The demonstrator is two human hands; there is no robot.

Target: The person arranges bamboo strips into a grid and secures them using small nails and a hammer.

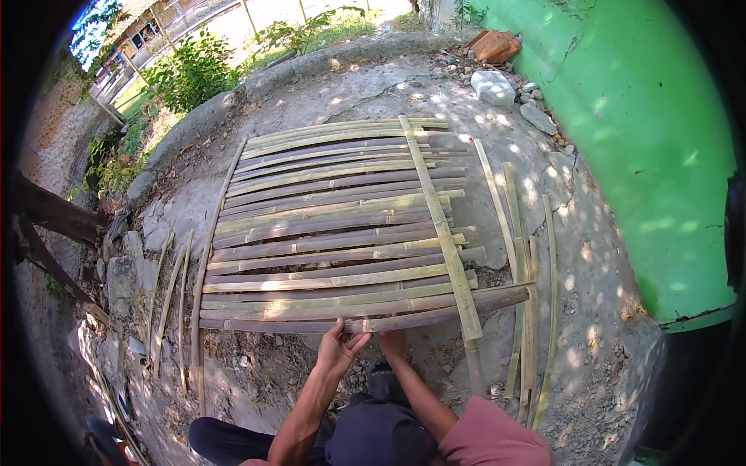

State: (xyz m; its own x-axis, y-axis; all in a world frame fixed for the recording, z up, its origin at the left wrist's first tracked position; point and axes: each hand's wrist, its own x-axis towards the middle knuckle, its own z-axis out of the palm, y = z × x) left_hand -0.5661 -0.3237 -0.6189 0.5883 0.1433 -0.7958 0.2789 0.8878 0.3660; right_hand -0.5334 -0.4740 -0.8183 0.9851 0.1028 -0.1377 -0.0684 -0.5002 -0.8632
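Note:
A row of split bamboo slats lies side by side on the ground, mixing pale yellow-green with dark brown. The nearest bamboo slat bounds the row on my side, and its right end sticks out past the others. My left hand is closed on this slat near its middle, one digit over the top and the rest low along its near edge. Just right of it, my right hand reaches up to the same slat; its fingers are hidden beneath it. A bamboo crosspiece lies over the slats toward their right ends.
At the slats' left ends runs a long bamboo pole. Loose bamboo strips lie at the right, and more strips at the left. A green wall rises on the right, with a pale block and rubble near its base.

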